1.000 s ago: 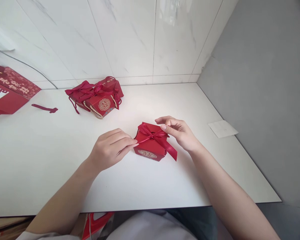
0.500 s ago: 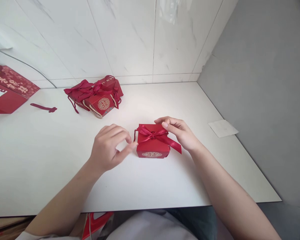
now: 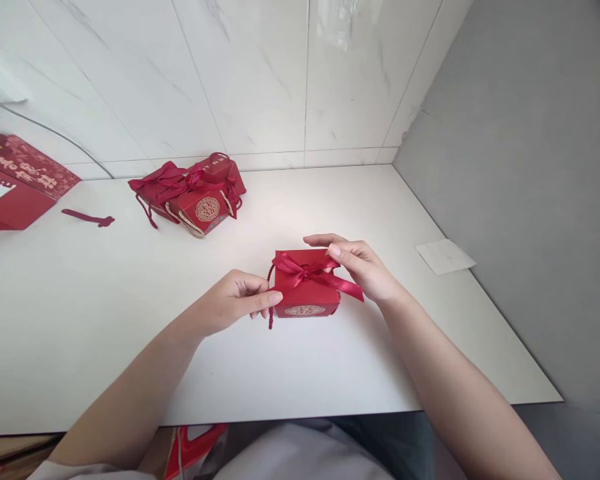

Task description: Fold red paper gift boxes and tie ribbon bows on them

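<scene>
A small red gift box (image 3: 307, 293) with a gold round emblem sits on the white table in front of me. A glossy dark-red ribbon (image 3: 349, 288) is tied in a bow on its top, one tail hanging past the right side. At the box's left edge, my left hand (image 3: 245, 300) pinches the ribbon's left tail between thumb and fingers. A twisted dark-red cord (image 3: 271, 320) hangs beside those fingertips. My right hand (image 3: 363, 267) grips the bow's right loop with thumb and finger, while another finger stretches along the box's back edge.
Several red gift boxes (image 3: 207, 210) with ribbons and cords are grouped by the tiled wall. Farther left are a flat dark-red strip (image 3: 87, 217) and a larger red printed box (image 3: 27, 187). A white paper (image 3: 445, 257) lies near the right table edge.
My left hand has come down and right to the box's left side, its fingers closing on the ribbon tail. My right hand has barely moved at the bow.
</scene>
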The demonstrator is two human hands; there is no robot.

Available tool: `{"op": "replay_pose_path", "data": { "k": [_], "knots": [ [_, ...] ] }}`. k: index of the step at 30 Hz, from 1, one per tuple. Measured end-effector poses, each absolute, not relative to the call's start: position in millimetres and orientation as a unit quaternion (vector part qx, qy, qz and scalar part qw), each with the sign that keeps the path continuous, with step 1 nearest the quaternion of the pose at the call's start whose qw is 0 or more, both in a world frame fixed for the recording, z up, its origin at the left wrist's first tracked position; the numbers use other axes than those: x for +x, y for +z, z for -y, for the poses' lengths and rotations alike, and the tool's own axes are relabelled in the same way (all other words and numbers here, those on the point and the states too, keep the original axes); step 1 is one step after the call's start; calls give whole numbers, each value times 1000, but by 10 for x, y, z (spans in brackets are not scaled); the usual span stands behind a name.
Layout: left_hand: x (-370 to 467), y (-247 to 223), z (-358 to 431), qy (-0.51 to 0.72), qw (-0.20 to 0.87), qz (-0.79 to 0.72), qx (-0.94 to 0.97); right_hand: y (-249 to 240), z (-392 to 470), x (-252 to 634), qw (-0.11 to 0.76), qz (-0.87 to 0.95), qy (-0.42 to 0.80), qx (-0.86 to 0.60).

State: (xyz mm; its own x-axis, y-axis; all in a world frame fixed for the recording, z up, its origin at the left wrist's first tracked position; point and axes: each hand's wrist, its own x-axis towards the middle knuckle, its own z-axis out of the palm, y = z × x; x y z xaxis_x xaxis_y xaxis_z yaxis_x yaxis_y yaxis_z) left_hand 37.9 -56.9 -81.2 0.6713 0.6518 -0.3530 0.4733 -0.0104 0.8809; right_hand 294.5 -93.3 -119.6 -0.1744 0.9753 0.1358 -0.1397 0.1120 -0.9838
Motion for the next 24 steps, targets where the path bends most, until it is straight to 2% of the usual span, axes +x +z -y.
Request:
{"op": "replay_pose_path", "data": {
  "k": [5, 13, 24],
  "knots": [
    [375, -808, 571, 73, 585, -400, 702, -1191, 935, 2954, 546, 521, 532, -384],
    [430, -867, 555, 157, 604, -387, 679, -1193, 940, 2963, 469, 570, 538, -406],
    [425, -827, 598, 195, 569, -374, 706, -1198, 936, 2969, 478, 581, 521, -402]
  ]
}}
